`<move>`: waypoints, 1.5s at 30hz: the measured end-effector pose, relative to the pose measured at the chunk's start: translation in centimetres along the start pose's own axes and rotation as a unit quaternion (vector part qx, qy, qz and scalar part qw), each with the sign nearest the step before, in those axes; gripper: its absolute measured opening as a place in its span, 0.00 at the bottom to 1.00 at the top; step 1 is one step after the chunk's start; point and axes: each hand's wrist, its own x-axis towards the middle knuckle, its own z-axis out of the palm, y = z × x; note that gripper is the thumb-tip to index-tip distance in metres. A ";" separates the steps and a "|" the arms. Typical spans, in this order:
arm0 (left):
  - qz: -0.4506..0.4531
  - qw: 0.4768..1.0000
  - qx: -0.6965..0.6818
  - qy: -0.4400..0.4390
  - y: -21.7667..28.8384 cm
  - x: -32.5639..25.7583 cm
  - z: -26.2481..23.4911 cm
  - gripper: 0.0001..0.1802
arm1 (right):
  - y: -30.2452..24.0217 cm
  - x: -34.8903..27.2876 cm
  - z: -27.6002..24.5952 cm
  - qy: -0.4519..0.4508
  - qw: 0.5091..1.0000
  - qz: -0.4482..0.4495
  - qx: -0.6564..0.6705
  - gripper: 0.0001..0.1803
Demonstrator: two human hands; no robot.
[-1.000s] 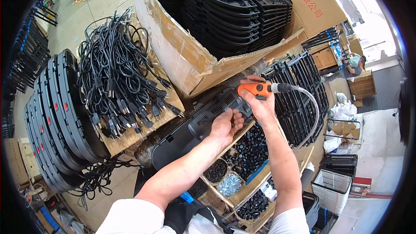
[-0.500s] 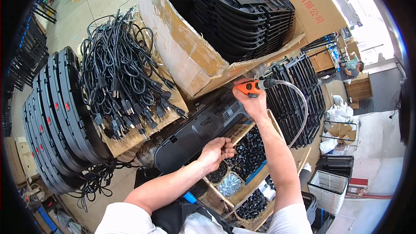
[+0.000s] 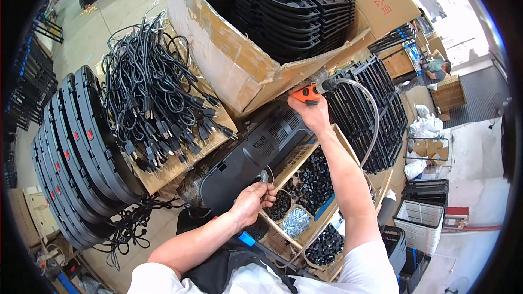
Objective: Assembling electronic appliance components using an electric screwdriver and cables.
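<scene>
My right hand (image 3: 311, 111) is wrapped round an orange air screwdriver (image 3: 306, 94), from which a clear hose (image 3: 375, 114) curves down to the right. The tool is over the far end of a long black plastic housing (image 3: 231, 182) with vent slots; its tip is hidden. By the near end of the housing, my left hand (image 3: 253, 202) has its fingers pinched together. What they hold, if anything, is too small to tell. Right beside these fingers sit a bin of small black screws (image 3: 279, 205), a bin of silver screws (image 3: 296, 221) and a tray of black plastic parts (image 3: 311, 182).
A cardboard box (image 3: 229, 49) of stacked black panels (image 3: 294, 16) stands beyond the housing. Black power cords (image 3: 155, 92) lie heaped on cardboard at left, beside stacked black housings (image 3: 81, 147). Black frames (image 3: 365, 114) stand at right. Another person (image 3: 436, 68) is in the far right background.
The view has shifted slightly. My left hand has drawn back toward me and its fingers have closed into a pinch. My right hand still grips the screwdriver at the housing's far end.
</scene>
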 end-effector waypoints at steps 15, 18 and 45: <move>0.047 0.997 0.055 -0.016 0.4 -5.0 -3.5 0.13 | 0.2 -0.5 -0.1 0.108 0.991 0.021 0.071 0.19; 0.058 0.994 0.093 -0.026 1.3 -5.7 -4.3 0.14 | -2.9 -2.3 -2.8 0.176 0.983 -0.043 0.027 0.24; -0.251 0.347 0.819 -0.383 -12.0 4.4 5.5 0.27 | -3.6 -57.9 -13.9 0.446 0.870 0.155 0.143 0.30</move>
